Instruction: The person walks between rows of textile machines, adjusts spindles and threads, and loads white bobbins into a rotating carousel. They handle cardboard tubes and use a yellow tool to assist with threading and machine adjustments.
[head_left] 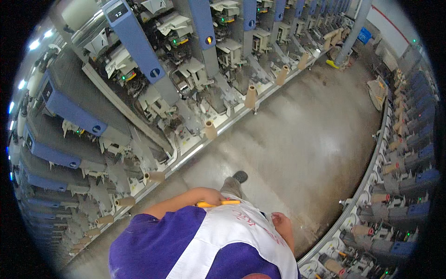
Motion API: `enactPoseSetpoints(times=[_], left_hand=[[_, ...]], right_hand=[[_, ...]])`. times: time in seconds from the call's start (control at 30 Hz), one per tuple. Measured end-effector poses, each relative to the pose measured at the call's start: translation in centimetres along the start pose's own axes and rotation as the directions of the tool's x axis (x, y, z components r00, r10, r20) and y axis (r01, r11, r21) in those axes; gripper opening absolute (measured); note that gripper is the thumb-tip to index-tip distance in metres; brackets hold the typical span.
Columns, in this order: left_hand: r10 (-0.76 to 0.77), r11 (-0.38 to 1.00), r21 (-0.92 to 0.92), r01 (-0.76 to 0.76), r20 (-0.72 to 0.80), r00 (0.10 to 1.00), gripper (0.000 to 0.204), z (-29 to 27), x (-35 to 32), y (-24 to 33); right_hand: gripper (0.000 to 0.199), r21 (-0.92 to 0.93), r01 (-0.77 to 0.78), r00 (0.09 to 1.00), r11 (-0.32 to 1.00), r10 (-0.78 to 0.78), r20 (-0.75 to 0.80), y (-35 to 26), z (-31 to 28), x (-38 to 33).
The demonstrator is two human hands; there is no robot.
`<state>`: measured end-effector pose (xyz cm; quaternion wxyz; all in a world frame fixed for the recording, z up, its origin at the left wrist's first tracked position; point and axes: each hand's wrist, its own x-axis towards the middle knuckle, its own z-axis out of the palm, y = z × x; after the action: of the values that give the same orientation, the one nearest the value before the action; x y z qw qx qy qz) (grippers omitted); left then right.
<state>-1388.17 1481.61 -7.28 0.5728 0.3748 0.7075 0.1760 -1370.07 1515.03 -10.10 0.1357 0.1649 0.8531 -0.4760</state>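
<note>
My left hand (212, 197) is closed around a slim yellow stick-like tool (231, 202), held level across the front of my white apron (232, 223). Both ends of the tool stick out past my fingers; its exact kind is not clear. At the apron's right side hangs my right hand (281, 224), fingers loosely bent and partly seen, with nothing visible in them. Neither hand touches a machine. Beyond my left hand, brown paper cones (211, 130) stand spaced along the front rail of the left machine row.
Blue-and-grey yarn winding machines (139, 42) line the left side behind a long metal rail (195, 151). A second machine row (395, 204) curves along the right. The grey concrete floor (297, 139) runs between them. A pillar (354, 35) and a blue bag (364, 35) stand at the far end.
</note>
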Motion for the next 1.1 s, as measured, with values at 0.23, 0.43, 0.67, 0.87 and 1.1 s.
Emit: enactPoseSetpoints(times=[0.23, 0.43, 0.67, 0.87, 1.1], left_hand=[[-0.020, 0.920, 0.389, -0.054, 0.184, 0.983, 0.039, -14.1, 7.5, -1.0], [0.303, 0.893, 0.330, -0.308, 0.066, 0.951, 0.031, -25.8, 6.9, -4.9], [-0.197, 0.888, -0.297, 0.351, -0.935, -0.295, 0.037, -53.3, -4.5, -11.1], [-0.440, 0.720, -0.583, 0.377, -0.803, -0.401, 0.034, -59.7, -6.0, -12.2], [-0.386, 0.675, -0.472, 0.566, -0.881, -0.275, 0.037, -61.5, -4.7, -17.2]], right_hand=[[0.022, 0.162, -0.119, 0.972, 0.980, 0.082, 0.218, -3.3, 2.3, 11.7], [0.023, -0.013, -0.064, 0.997, 0.998, 0.065, 0.048, -9.4, -0.5, 15.8], [0.024, 0.064, -0.197, 0.980, 0.978, 0.197, 0.012, -10.2, -0.9, 16.4], [0.024, 0.095, -0.322, 0.936, 0.942, 0.331, -0.116, -10.9, -0.7, 16.6], [0.029, 0.114, -0.352, 0.926, 0.929, 0.363, -0.101, -10.8, -1.1, 16.2]])
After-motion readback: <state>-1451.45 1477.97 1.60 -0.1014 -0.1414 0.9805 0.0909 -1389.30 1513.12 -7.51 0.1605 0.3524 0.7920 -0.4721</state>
